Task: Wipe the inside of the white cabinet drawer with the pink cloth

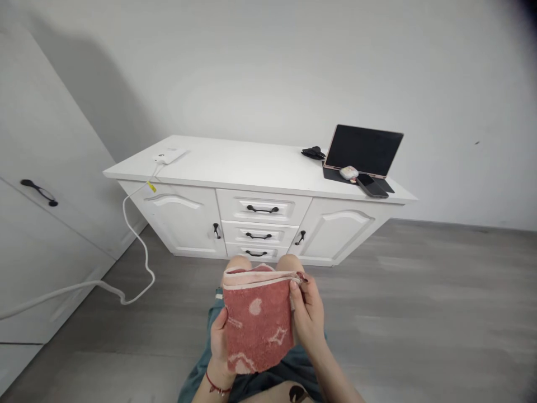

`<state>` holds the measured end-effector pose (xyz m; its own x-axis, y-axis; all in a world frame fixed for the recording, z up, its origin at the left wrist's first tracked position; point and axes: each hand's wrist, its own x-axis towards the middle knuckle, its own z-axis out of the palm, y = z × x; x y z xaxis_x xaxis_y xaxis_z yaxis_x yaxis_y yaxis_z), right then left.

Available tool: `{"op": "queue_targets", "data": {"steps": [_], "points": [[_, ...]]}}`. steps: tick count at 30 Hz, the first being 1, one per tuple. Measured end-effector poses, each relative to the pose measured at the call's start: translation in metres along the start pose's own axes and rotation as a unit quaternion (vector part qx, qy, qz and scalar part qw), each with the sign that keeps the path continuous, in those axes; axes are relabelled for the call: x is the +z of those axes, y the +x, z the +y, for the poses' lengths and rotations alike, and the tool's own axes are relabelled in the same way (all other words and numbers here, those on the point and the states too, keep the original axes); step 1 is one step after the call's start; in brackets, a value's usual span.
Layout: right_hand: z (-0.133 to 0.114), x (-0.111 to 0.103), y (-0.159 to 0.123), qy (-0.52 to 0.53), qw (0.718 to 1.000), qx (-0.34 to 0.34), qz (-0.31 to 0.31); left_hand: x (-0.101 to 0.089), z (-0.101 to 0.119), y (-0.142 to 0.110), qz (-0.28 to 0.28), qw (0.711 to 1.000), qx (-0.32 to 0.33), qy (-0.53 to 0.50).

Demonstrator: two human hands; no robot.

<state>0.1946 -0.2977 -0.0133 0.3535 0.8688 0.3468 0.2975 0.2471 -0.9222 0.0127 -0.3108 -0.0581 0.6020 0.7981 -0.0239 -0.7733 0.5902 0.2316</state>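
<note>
A folded red towel (262, 324) with pale pink patterns and white edging is held up over my lap. My left hand (220, 344) grips its lower left side, the thumb on the front and the other fingers hidden behind. At the upper right corner, my right hand (307, 308) pinches the towel's edge between thumb and fingers. Several folded layers show along the top. A red string bracelet (217, 387) circles my left wrist.
Ahead stands a white cabinet (264, 204) with drawers and doors. On its top are a tablet (364, 150), a phone (371, 186), an earphone case (348, 173), a black hair clip (313, 153) and a white power strip (170, 155), whose cord (146, 257) hangs down at left.
</note>
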Motion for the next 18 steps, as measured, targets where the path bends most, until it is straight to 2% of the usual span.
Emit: {"op": "queue_targets", "data": {"steps": [2,4,7,10,13,15,18], "points": [[0.001,0.000,0.000,-0.028,0.999,-0.008,0.023,0.003,-0.002,0.002,0.022,0.999,0.031,0.004],[0.002,0.000,0.000,-0.042,0.999,-0.019,0.015,0.003,-0.003,0.002,0.044,0.998,0.043,0.013],[0.001,-0.002,0.001,-0.042,0.997,-0.062,-0.030,-0.004,-0.003,-0.001,0.081,0.996,0.019,0.023],[-0.003,-0.004,0.005,-0.042,0.996,-0.074,-0.026,-0.010,-0.002,-0.002,0.126,0.991,0.015,0.031],[-0.006,-0.002,0.013,-0.032,0.999,-0.003,-0.016,-0.006,-0.001,0.003,0.132,0.991,0.023,0.029],[-0.006,0.000,0.020,-0.003,0.996,0.077,-0.047,0.003,0.001,0.009,0.096,0.995,0.014,0.024],[-0.002,0.008,0.029,0.077,0.975,0.183,-0.101,0.012,0.002,0.016,0.057,0.998,-0.006,0.012]]}}
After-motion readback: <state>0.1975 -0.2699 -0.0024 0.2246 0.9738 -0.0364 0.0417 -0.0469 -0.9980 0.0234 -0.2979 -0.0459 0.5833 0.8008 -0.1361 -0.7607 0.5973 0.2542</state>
